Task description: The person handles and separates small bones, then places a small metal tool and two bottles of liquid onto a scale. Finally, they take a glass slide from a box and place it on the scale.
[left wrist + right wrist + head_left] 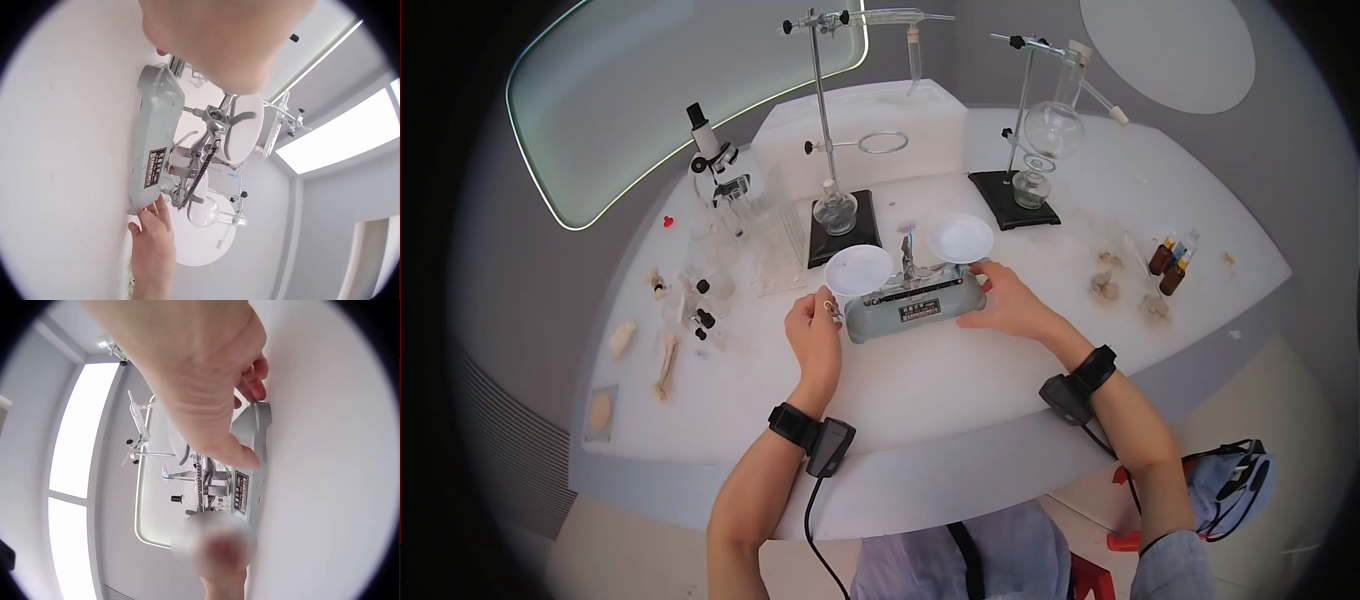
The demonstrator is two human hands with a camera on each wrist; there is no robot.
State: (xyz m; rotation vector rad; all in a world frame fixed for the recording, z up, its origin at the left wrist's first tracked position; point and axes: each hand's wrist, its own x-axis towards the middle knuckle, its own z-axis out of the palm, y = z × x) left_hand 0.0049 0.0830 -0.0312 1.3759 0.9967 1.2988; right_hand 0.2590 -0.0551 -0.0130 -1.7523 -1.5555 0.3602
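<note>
A pale green balance scale (pixel 915 309) with two white pans stands on the white table in the head view. My right hand (pixel 1012 305) grips the right end of its base, thumb at the front and fingers behind. At the left end, my left hand (pixel 813 335) has curled fingers, pinching at a small metal part (pixel 833 309) below the left pan (pixel 859 271). In the left wrist view the scale's base (pixel 157 119) lies below this hand, whose fingertips are mostly hidden. The right wrist view shows the right thumb (pixel 244 456) against the base.
Behind the scale, a retort stand (pixel 820 110) and a second stand (pixel 1022 110) carry glassware. A microscope (pixel 722 165), bones (pixel 666 368) and small black-capped items (pixel 705 318) lie left. Brown bottles (pixel 1173 276) and pale clumps (pixel 1105 285) are to the right.
</note>
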